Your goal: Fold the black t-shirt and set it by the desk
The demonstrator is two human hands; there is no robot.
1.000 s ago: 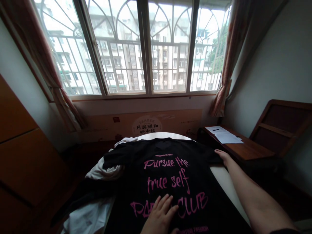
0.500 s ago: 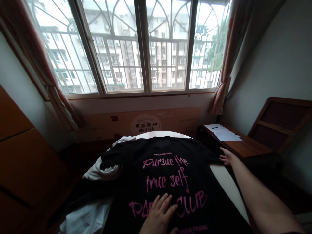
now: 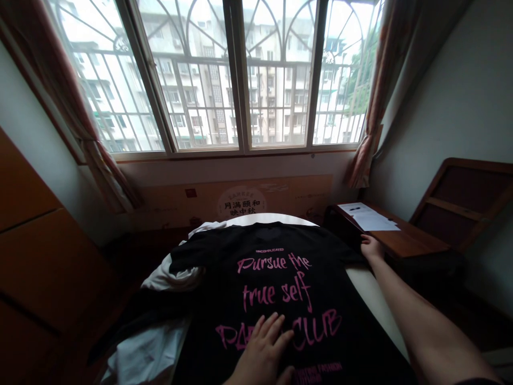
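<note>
A black T-shirt point(image 3: 276, 278) with pink lettering lies spread over a round white table point(image 3: 366, 294), its neck toward the window. On the lower part of the print my left hand point(image 3: 262, 347) rests flat, fingers stretched, covering some letters. Over at the right sleeve, my right hand point(image 3: 372, 247) is closed, fingers curled on the sleeve's outer end; the fingertips are partly hidden. At the left, white clothes point(image 3: 174, 275) and a pale garment point(image 3: 144, 353) lie bunched beside and under the shirt.
To the right stands a wooden side table point(image 3: 417, 235) with white papers point(image 3: 372, 219) and a dark pen, close to my right hand. Behind it leans a wooden framed piece point(image 3: 460, 198). A barred window point(image 3: 276, 80) with curtains is ahead; an orange-brown cabinet point(image 3: 28, 198) is at left.
My right hand has gone from loosely spread fingers to a closed grip at the sleeve, lifting slightly. My left hand stays flat on the shirt. The view has shifted slightly.
</note>
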